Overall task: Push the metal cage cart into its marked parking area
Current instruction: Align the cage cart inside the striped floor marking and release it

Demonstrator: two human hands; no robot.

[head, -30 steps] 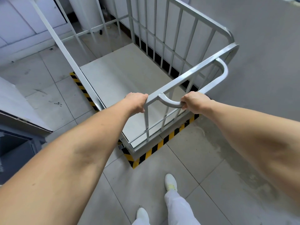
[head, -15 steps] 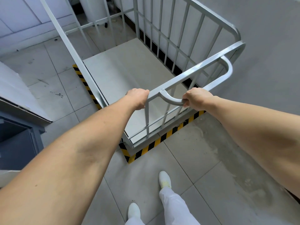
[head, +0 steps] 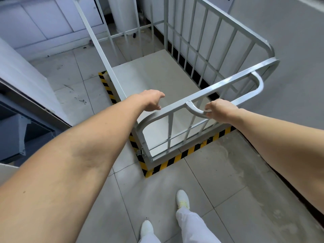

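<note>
Grey floor tiles (head: 201, 186) are filling the head view, with a plain grey wall (head: 289, 41) running up the right side. Sitting inside the yellow-and-black striped floor marking (head: 177, 157) is the silver metal cage cart with barred sides (head: 201, 50), its near end lying just within the stripe's front edge and its right side standing just beside the wall. The left hand (head: 150, 100) is hovering over the cart's top rail with the fingers loosely spread, holding nothing. The right hand (head: 220, 110) is curling around the cart's curved silver push handle (head: 198, 111), fingers wrapping it. Two white shoes (head: 182, 199) and pale trouser legs are showing at the bottom, well back from the stripe. A dark grey metal cabinet (head: 21, 130) is standing at the left edge
</note>
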